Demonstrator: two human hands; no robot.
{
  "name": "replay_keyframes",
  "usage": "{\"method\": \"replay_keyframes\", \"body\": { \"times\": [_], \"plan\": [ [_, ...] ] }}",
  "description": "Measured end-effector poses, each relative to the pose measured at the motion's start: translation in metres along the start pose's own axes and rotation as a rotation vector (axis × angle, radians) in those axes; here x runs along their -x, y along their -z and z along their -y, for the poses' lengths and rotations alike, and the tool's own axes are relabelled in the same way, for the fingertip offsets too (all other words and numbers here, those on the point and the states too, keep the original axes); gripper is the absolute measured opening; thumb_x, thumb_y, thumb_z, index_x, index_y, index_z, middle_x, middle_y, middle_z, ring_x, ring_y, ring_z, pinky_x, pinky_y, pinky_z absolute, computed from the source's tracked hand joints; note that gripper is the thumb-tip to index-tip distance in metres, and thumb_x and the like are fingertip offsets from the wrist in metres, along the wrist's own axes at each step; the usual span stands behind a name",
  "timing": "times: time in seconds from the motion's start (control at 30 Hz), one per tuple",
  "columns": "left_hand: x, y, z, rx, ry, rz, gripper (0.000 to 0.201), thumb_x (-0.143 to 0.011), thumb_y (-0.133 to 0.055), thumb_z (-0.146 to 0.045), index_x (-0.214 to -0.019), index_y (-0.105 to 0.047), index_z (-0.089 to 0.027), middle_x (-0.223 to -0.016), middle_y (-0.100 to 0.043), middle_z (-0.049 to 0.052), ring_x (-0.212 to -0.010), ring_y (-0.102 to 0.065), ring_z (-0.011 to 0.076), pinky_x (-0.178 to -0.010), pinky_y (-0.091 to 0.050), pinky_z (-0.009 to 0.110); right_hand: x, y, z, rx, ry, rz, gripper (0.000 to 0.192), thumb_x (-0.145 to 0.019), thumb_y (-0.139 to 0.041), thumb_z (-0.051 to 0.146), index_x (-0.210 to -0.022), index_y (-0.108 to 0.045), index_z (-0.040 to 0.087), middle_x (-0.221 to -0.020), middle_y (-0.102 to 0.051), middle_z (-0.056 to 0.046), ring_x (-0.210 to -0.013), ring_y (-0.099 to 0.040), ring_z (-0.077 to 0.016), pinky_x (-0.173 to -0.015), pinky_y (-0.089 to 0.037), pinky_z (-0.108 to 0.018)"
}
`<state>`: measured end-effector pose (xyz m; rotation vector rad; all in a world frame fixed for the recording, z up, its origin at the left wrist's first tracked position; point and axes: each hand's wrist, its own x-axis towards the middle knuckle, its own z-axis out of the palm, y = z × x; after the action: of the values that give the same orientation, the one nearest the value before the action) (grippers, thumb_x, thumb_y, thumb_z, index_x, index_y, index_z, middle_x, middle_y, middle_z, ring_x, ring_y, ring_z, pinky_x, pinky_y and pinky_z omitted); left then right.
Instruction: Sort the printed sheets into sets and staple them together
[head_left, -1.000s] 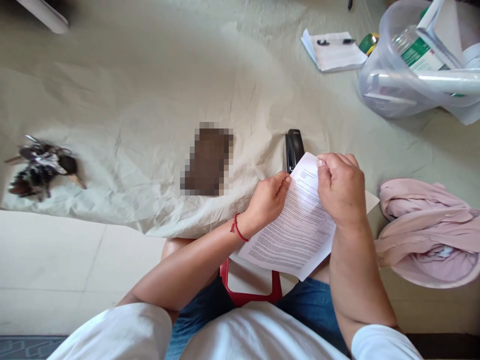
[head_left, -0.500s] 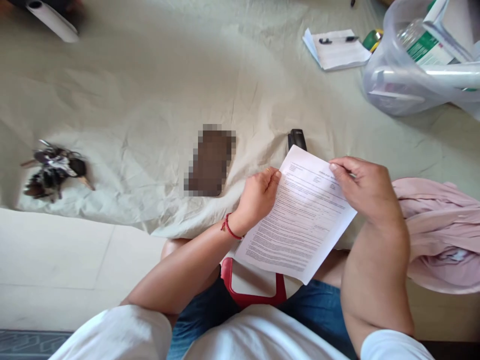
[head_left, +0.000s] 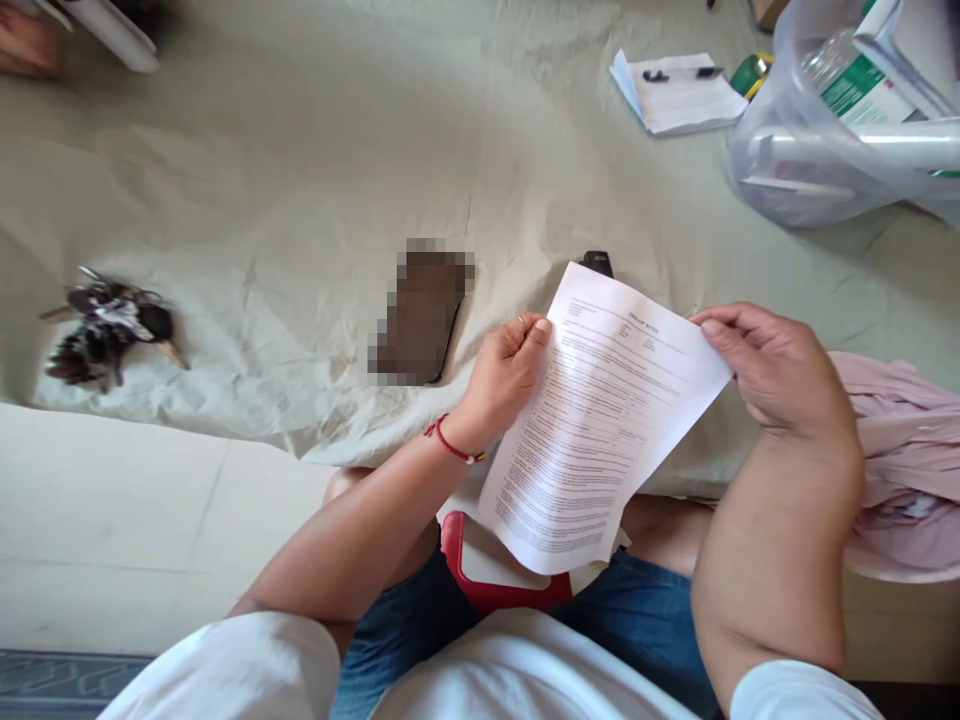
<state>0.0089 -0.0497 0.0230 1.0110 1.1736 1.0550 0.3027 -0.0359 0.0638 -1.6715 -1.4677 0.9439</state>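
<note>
A printed sheet of paper (head_left: 585, 420) is held tilted above my lap, its text facing me. My left hand (head_left: 510, 370), with a red bracelet at the wrist, pinches the sheet's left edge near the top. At the top right corner my right hand (head_left: 765, 360) grips it between thumb and fingers. Behind the sheet's upper edge a black object (head_left: 598, 263) pokes out, perhaps a stapler; most of it is hidden. A phone-shaped dark object (head_left: 420, 318), blurred by pixels, lies left of my left hand.
A bunch of keys (head_left: 112, 325) lies at the left. At the upper right are a notepad (head_left: 686, 105) with a pen, a green tape measure (head_left: 750, 75) and a clear plastic tub (head_left: 780, 190). Pink cloth (head_left: 900, 430) sits right. Another person's hand (head_left: 26, 40) shows top left.
My right hand has moved right and the sheet has swung slightly right and up, lying more open between my hands. More of another person's hand shows at the top left.
</note>
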Motion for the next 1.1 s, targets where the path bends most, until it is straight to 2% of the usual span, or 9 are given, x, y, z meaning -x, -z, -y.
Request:
{"method": "replay_keyframes", "body": {
  "times": [0.07,0.17,0.4,0.57,0.63,0.73,0.83,0.93,1.1],
  "plan": [
    [-0.004,0.001,0.000,-0.010,-0.026,-0.042,0.035,-0.113,-0.061,-0.043,-0.084,-0.063,-0.022,-0.078,-0.059,0.001,-0.072,-0.050,0.0155,-0.065,-0.045,0.029,-0.006,-0.002,-0.011,-0.190,-0.011,-0.093,0.036,-0.086,-0.092,0.059,-0.101,-0.080,0.029,-0.086,-0.078,0.000,-0.074,-0.071,-0.0226,-0.072,-0.060,-0.041],
    [-0.008,0.002,0.000,-0.018,-0.043,-0.099,0.035,-0.113,-0.061,-0.041,-0.083,-0.061,-0.023,-0.078,-0.058,0.001,-0.073,-0.050,0.0160,-0.066,-0.046,0.028,-0.013,-0.007,-0.023,-0.331,-0.006,-0.120,0.045,-0.082,-0.094,0.063,-0.107,-0.075,0.032,-0.093,-0.082,-0.001,-0.084,-0.079,-0.0273,-0.079,-0.068,-0.049],
    [-0.014,0.003,0.005,0.047,0.014,-0.194,0.035,-0.115,-0.055,-0.036,-0.082,-0.053,-0.024,-0.078,-0.053,0.000,-0.072,-0.048,0.0149,-0.069,-0.047,0.029,0.001,-0.026,-0.017,-0.380,-0.226,0.070,0.052,-0.072,-0.101,0.066,-0.104,-0.085,0.029,-0.096,-0.087,-0.005,-0.095,-0.085,-0.0328,-0.094,-0.072,-0.059],
    [-0.017,-0.003,0.013,0.106,0.021,-0.169,0.032,-0.115,-0.053,-0.042,-0.088,-0.049,-0.025,-0.082,-0.057,0.001,-0.075,-0.055,0.0161,-0.074,-0.052,0.030,0.006,-0.044,-0.013,-0.431,-0.142,-0.030,0.044,-0.076,-0.099,0.063,-0.099,-0.084,0.029,-0.095,-0.087,-0.007,-0.100,-0.086,-0.0370,-0.093,-0.072,-0.064],
    [-0.015,-0.004,0.011,0.088,0.005,-0.122,0.031,-0.116,-0.050,-0.042,-0.090,-0.052,-0.025,-0.085,-0.060,0.002,-0.076,-0.057,0.0167,-0.076,-0.053,0.030,0.003,-0.046,-0.013,-0.448,-0.102,-0.135,0.037,-0.076,-0.099,0.054,-0.094,-0.082,0.028,-0.099,-0.088,-0.008,-0.105,-0.086,-0.0378,-0.101,-0.070,-0.064],
    [-0.013,0.001,0.003,-0.084,-0.053,0.026,0.030,-0.114,-0.053,-0.038,-0.089,-0.058,-0.024,-0.086,-0.064,0.003,-0.077,-0.057,0.0173,-0.075,-0.051,0.031,-0.002,-0.039,-0.015,-0.476,-0.059,-0.290,0.027,-0.071,-0.098,0.039,-0.085,-0.080,0.025,-0.101,-0.089,-0.010,-0.111,-0.085,-0.0395,-0.111,-0.065,-0.061],
    [-0.014,0.012,-0.007,-0.320,-0.066,0.214,0.038,-0.110,-0.060,-0.033,-0.074,-0.053,-0.024,-0.070,-0.056,0.000,-0.066,-0.049,0.0155,-0.066,-0.043,0.032,-0.006,-0.026,-0.019,-0.460,-0.047,-0.360,0.024,-0.069,-0.095,0.036,-0.081,-0.077,0.025,-0.098,-0.087,-0.013,-0.111,-0.084,-0.0412,-0.107,-0.066,-0.061],
    [-0.015,0.019,-0.011,-0.353,0.034,0.355,0.041,-0.109,-0.058,-0.033,-0.070,-0.052,-0.025,-0.058,-0.048,-0.004,-0.055,-0.041,0.0137,-0.058,-0.036,0.032,-0.009,-0.016,-0.024,-0.453,-0.054,-0.415,0.027,-0.064,-0.095,0.035,-0.080,-0.077,0.024,-0.098,-0.087,-0.015,-0.111,-0.083,-0.0420,-0.102,-0.068,-0.061],
    [-0.011,0.016,-0.011,-0.375,0.076,0.399,0.036,-0.107,-0.058,-0.030,-0.072,-0.050,-0.026,-0.053,-0.052,-0.005,-0.049,-0.042,0.0129,-0.053,-0.033,0.030,-0.010,-0.015,-0.027,-0.480,-0.083,-0.473,0.028,-0.060,-0.095,0.032,-0.078,-0.075,0.024,-0.099,-0.086,-0.015,-0.116,-0.082,-0.0426,-0.101,-0.069,-0.060]
  ]
}}
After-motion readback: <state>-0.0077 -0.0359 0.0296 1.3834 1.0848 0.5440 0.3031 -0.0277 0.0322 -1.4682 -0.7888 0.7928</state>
